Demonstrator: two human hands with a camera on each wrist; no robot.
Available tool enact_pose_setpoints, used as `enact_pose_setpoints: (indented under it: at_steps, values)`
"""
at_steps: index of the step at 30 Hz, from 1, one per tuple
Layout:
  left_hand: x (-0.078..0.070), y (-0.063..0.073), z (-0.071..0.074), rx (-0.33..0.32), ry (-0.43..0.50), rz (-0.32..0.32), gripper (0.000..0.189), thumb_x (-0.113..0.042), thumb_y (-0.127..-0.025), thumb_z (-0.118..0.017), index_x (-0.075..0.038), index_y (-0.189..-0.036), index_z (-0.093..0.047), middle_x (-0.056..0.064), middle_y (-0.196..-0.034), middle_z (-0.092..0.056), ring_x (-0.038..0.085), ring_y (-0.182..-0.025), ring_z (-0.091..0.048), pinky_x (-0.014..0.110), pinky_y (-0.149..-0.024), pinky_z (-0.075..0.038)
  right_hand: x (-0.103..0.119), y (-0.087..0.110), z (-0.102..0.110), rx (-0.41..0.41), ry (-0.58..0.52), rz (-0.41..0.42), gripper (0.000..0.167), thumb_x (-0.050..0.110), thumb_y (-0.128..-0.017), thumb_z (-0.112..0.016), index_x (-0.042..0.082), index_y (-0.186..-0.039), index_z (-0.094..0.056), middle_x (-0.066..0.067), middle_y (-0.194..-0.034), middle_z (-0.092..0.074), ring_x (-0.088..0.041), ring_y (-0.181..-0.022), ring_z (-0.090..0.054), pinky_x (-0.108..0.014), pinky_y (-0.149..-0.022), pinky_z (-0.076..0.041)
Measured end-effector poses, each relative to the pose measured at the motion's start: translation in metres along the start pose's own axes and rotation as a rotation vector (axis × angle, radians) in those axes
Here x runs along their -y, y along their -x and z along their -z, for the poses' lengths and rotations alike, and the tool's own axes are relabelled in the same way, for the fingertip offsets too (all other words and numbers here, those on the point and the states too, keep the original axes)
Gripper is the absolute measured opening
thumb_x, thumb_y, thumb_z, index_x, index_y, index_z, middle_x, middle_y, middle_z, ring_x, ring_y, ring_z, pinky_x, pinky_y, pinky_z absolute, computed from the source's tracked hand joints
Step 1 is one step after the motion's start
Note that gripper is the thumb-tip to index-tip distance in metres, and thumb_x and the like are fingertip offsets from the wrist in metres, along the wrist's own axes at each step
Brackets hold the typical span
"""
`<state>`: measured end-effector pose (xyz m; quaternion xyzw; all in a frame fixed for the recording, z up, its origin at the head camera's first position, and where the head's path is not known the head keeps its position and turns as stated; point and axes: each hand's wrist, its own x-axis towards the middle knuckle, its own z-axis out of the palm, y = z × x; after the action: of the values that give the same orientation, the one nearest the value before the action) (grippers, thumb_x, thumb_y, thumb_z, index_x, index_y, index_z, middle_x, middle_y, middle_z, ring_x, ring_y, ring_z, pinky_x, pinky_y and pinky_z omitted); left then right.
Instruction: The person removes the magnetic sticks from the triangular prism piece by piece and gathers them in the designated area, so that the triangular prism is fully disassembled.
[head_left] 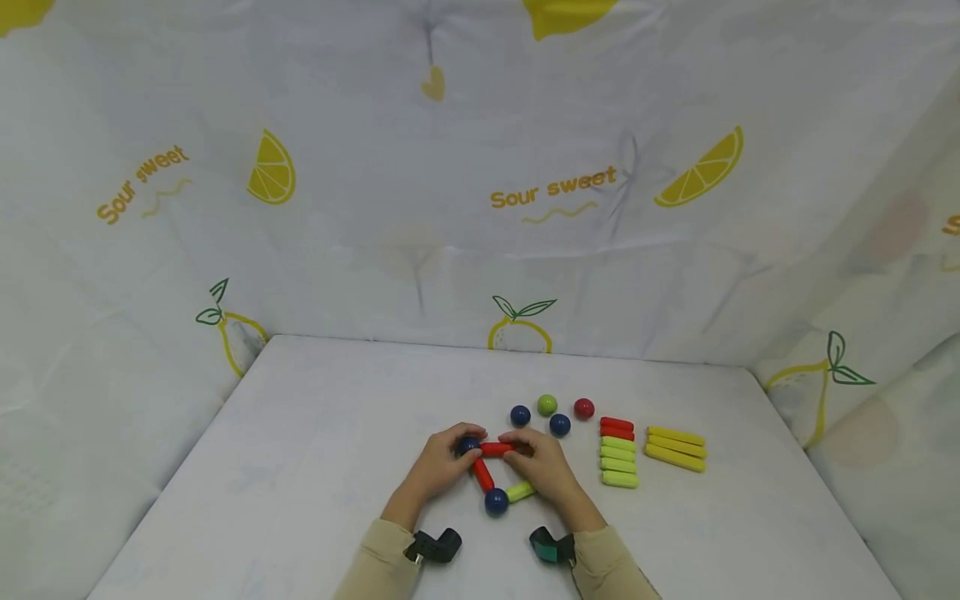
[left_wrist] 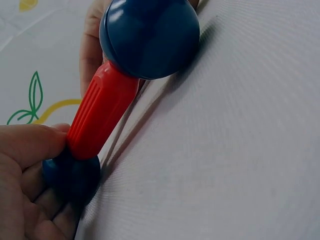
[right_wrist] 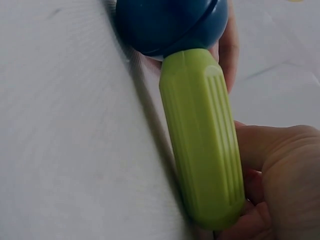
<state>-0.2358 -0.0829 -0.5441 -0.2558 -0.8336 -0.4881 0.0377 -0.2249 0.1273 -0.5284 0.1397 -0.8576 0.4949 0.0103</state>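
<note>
My left hand (head_left: 437,463) holds a dark blue ball (head_left: 469,444), its thumb and fingers around it. From that ball a red stick (head_left: 483,476) runs to a second blue ball (head_left: 496,502) nearer me. A yellow-green stick (head_left: 521,492) is joined to this near ball, and its other end points towards my right hand (head_left: 546,467). Between the hands lies another red stick (head_left: 495,449); my right fingers pinch its right end, while its left end meets the held ball. In the right wrist view the green stick (right_wrist: 202,140) lies beside the right thumb.
Beyond my right hand sit two loose blue balls (head_left: 559,425), a green ball (head_left: 547,405) and a red ball (head_left: 584,408). Farther right are rows of short red sticks (head_left: 617,425), yellow-green sticks (head_left: 618,467) and longer yellow sticks (head_left: 677,448). A printed cloth (head_left: 420,275) hangs behind the white table (head_left: 300,467).
</note>
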Motion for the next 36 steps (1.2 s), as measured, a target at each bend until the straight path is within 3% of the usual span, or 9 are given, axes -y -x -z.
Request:
enact_pose_setpoints:
  at_steps: [15, 22, 26, 31, 36]
  values:
    - [0.0004, -0.0009, 0.0002, 0.003, 0.024, 0.02, 0.029, -0.017, -0.091, -0.063, -0.011, -0.119, -0.06, 0.003, -0.117, -0.067, 0.018, -0.116, -0.059, 0.041, -0.102, -0.045, 0.0041, 0.0003, 0.0009, -0.067, 0.025, -0.002, 0.022, 0.006, -0.083, -0.07, 0.012, -0.104, -0.072, -0.001, -0.104, -0.07, -0.018, -0.097, -0.066, -0.03, -0.085, -0.055]
    - [0.0018, -0.0022, 0.0003, 0.0, 0.016, 0.021, 0.029, -0.015, -0.09, -0.063, -0.011, -0.119, -0.06, 0.004, -0.118, -0.066, 0.019, -0.117, -0.059, 0.041, -0.103, -0.044, 0.0042, -0.0008, -0.0018, -0.129, 0.022, 0.003, 0.021, 0.004, -0.08, -0.073, 0.012, -0.1, -0.073, 0.0, -0.099, -0.071, -0.016, -0.093, -0.067, -0.022, -0.081, -0.055]
    - [0.0014, -0.0021, 0.0005, 0.002, 0.005, 0.03, 0.029, -0.013, -0.09, -0.064, -0.011, -0.119, -0.06, 0.004, -0.118, -0.066, 0.019, -0.118, -0.058, 0.041, -0.104, -0.044, 0.005, 0.0, -0.0023, -0.141, 0.018, -0.006, 0.022, 0.005, -0.081, -0.072, 0.01, -0.102, -0.073, -0.003, -0.1, -0.071, -0.018, -0.094, -0.067, -0.029, -0.082, -0.056]
    - [0.0004, -0.0014, 0.0005, -0.001, 0.003, 0.026, 0.029, -0.013, -0.09, -0.064, -0.009, -0.118, -0.06, 0.005, -0.117, -0.067, 0.02, -0.116, -0.06, 0.042, -0.102, -0.045, 0.0025, -0.0007, -0.0009, -0.19, 0.033, -0.06, 0.023, 0.009, -0.082, -0.072, 0.011, -0.105, -0.072, -0.004, -0.106, -0.07, -0.019, -0.1, -0.065, -0.034, -0.086, -0.056]
    - [0.0012, 0.0002, -0.001, -0.004, 0.01, 0.027, 0.029, -0.014, -0.09, -0.063, -0.011, -0.118, -0.06, 0.003, -0.117, -0.067, 0.019, -0.115, -0.06, 0.042, -0.101, -0.046, 0.0027, 0.0009, 0.0018, -0.176, -0.047, -0.106, 0.023, 0.006, -0.084, -0.07, 0.011, -0.107, -0.07, -0.006, -0.109, -0.068, -0.022, -0.105, -0.064, -0.032, -0.089, -0.054]
